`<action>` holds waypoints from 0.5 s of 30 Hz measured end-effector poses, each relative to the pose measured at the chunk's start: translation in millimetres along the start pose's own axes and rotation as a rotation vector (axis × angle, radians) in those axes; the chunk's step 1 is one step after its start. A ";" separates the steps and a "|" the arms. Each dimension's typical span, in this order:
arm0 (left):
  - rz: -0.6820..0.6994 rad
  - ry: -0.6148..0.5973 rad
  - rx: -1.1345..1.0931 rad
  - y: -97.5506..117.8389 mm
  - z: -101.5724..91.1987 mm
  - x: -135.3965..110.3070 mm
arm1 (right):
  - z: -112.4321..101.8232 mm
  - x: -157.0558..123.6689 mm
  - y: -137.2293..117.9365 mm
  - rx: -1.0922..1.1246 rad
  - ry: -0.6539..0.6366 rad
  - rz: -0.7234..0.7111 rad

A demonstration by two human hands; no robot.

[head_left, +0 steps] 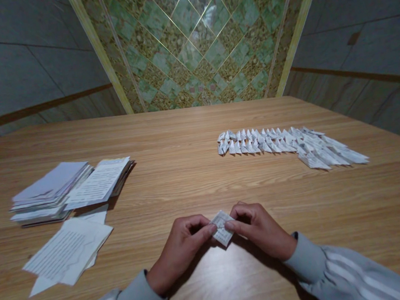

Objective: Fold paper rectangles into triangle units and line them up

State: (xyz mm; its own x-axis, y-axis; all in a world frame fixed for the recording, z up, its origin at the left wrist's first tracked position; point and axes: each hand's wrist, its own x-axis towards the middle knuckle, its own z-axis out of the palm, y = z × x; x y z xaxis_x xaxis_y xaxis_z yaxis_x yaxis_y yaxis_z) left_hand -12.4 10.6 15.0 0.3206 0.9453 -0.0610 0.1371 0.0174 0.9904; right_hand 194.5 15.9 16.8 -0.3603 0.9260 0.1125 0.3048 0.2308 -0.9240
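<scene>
Two heaps of printed paper sit at the left of the wooden table (pixel 195 170): a stacked pile (pixel 69 188) and, nearer the person, loose sheets (pixel 66 251). At the near edge, the left hand (pixel 179 250) and right hand (pixel 261 230) pinch a small folded paper piece (pixel 222 227) between their fingertips. Farther right, a row of finished folded pieces (pixel 287 146) lies well apart.

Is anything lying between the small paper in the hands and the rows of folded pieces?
Nothing visible. Left hand and right hand pinch the small paper; only bare table separates it from the folded pieces.
</scene>
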 end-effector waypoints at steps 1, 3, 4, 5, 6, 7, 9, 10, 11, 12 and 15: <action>-0.013 0.000 -0.017 0.5 -0.8 0.5 | -1.1 0.4 0.4 0.031 -0.010 0.004; -0.034 -0.010 -0.042 1.8 -2.8 1.7 | -3.3 1.4 0.9 0.110 -0.052 0.024; -0.043 -0.016 -0.051 2.3 -4.0 2.4 | -4.4 1.9 1.1 0.150 -0.079 0.037; -0.049 -0.016 -0.061 2.6 -5.3 3.3 | -5.5 2.4 1.3 0.186 -0.106 0.051; -0.055 -0.015 -0.072 2.6 -6.6 4.2 | -6.7 2.9 1.5 0.213 -0.124 0.064; -0.062 -0.012 -0.085 2.4 -7.9 5.1 | -7.8 3.4 1.8 0.231 -0.133 0.077; -0.077 0.002 -0.118 1.4 -9.8 6.6 | -10.0 4.2 2.6 0.243 -0.125 0.093; -0.084 0.008 -0.133 0.9 -10.3 7.0 | -11.0 4.4 2.9 0.239 -0.114 0.095; -0.090 0.005 -0.145 0.6 -10.6 7.2 | -12.0 4.5 3.2 0.230 -0.100 0.089; -0.094 0.001 -0.154 0.3 -10.6 7.2 | -12.8 4.5 3.3 0.214 -0.087 0.078; -0.068 0.006 -0.138 0.6 -8.5 5.4 | -13.2 4.1 2.7 0.166 -0.078 0.032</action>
State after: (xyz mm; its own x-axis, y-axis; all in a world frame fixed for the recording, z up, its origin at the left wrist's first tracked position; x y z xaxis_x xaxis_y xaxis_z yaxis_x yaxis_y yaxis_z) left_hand -18.5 18.6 16.4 0.3090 0.9424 -0.1279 0.0281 0.1253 0.9917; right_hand 205.5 24.3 19.6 -0.4222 0.9045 0.0597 0.1699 0.1437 -0.9749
